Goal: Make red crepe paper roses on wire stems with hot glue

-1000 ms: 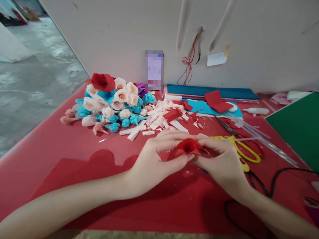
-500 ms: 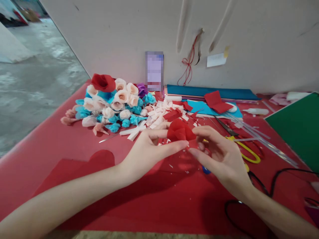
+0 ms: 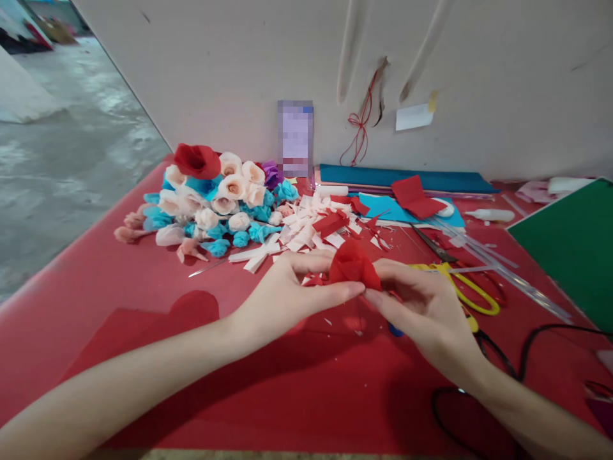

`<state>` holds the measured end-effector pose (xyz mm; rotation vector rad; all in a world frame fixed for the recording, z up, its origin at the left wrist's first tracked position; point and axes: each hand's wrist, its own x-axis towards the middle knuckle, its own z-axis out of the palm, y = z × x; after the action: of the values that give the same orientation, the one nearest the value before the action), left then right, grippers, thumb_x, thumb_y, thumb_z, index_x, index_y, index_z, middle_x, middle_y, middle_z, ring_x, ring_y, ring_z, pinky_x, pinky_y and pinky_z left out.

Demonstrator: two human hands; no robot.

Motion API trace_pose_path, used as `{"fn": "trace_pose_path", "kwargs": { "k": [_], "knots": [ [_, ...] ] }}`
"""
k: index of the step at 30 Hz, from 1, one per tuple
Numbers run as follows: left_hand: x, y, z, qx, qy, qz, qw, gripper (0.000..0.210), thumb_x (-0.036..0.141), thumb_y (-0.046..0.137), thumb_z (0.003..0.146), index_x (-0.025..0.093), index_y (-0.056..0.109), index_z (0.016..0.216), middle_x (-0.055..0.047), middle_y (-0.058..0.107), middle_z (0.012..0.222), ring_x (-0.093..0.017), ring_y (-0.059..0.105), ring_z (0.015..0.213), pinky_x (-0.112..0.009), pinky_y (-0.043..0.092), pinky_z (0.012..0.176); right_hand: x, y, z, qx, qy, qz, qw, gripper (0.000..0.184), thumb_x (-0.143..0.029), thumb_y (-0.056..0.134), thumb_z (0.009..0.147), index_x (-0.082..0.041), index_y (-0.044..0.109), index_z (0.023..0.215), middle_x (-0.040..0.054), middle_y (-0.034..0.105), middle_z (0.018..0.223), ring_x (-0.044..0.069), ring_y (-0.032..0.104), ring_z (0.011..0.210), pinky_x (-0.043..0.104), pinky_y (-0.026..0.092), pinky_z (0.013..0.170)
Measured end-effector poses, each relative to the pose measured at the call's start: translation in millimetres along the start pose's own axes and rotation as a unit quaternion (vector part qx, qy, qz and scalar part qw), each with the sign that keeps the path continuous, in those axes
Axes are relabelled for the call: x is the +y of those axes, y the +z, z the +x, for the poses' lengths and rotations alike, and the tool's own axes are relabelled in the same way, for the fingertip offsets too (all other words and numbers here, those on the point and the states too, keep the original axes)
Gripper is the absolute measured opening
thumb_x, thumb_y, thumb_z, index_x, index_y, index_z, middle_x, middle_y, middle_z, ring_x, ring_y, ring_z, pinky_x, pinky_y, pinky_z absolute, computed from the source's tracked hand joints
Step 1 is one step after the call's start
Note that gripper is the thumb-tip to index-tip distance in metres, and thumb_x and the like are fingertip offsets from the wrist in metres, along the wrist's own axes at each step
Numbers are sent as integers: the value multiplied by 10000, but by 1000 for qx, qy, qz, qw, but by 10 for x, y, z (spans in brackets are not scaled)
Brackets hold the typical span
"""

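Observation:
Between my hands is a red paper flower (image 3: 353, 265), its petals overlapping in a cup shape. My left hand (image 3: 297, 287) grips it from the left, thumb pressed across the lower front and fingers behind. From the right, my right hand (image 3: 416, 300) pinches its base, with the thumb tip close to the left thumb. The flower's underside is hidden by both thumbs. Just behind it lies a heap of white and red paper scraps (image 3: 306, 223). On the table to the left rests a red paper piece with a rounded edge (image 3: 195, 305).
Finished paper flowers (image 3: 225, 198) are piled at back left. A phone (image 3: 295, 137) leans on the wall. Yellow-handled scissors (image 3: 474, 291), a glue bottle (image 3: 491, 215) and clear sticks (image 3: 522, 287) lie right. A green board (image 3: 569, 249) and a black cable (image 3: 527, 345) are at far right.
The flower has turned a little and its petals sit closer together. My right fingers have drawn in around the base, and the thumbs are nearer each other.

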<state>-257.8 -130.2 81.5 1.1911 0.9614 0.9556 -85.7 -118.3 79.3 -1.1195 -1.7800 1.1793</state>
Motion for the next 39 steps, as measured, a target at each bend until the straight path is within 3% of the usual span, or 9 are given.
{"fn": "trace_pose_path", "kwargs": {
  "k": [9,12,17,20,24,28,34,39],
  "knots": [
    [-19,13,11,10,7,25,1000,153,270,643,726,166,687,830,-23,682,977,-184,632,872,-245,504,754,66,16,10,-25,69,72,995,130,-308,604,731,-190,600,784,-24,476,553,106,496,532,219,463,544],
    [-7,-26,21,-26,20,23,999,165,281,624,744,182,684,861,-13,687,938,-188,625,876,-254,489,779,50,0,12,-40,58,72,995,133,-321,603,741,-201,621,797,-9,557,642,101,515,566,207,470,565],
    [4,-144,55,-96,78,-43,991,284,211,401,856,190,679,912,-13,670,977,-192,589,954,-303,437,891,-14,-62,15,-49,60,70,995,115,-315,603,755,-210,632,793,-6,621,739,105,570,641,169,471,551],
    [27,-173,48,-111,88,6,990,246,137,481,802,212,678,929,1,679,949,-182,599,936,-283,453,863,-37,-98,23,-72,59,69,993,97,-303,596,764,-210,622,774,-8,618,727,106,574,632,176,477,549],
    [67,-153,34,-102,89,105,985,186,154,566,765,198,680,906,-13,689,881,-177,627,849,-265,497,763,-27,-111,39,-102,52,50,992,91,-290,595,755,-203,601,728,-18,572,633,87,518,522,194,461,516],
    [73,-137,35,-86,112,154,978,129,195,619,736,187,685,847,-13,689,828,-151,630,762,-231,508,676,-14,-102,33,-103,36,25,994,109,-293,590,748,-194,591,702,-26,515,553,100,515,550,204,445,545],
    [55,-125,39,-64,160,179,969,97,176,636,725,183,676,812,3,664,787,-113,594,733,-206,487,701,-43,-109,21,-101,43,8,994,112,-292,588,733,-184,605,713,-1,560,640,102,504,577,204,410,510],
    [31,-106,33,-53,147,174,972,115,183,638,723,166,650,836,-6,659,822,-122,579,764,-224,469,734,-22,-118,36,-120,60,15,991,140,-323,579,747,-192,587,697,-18,507,534,116,515,576,214,413,524]
  ]
}}
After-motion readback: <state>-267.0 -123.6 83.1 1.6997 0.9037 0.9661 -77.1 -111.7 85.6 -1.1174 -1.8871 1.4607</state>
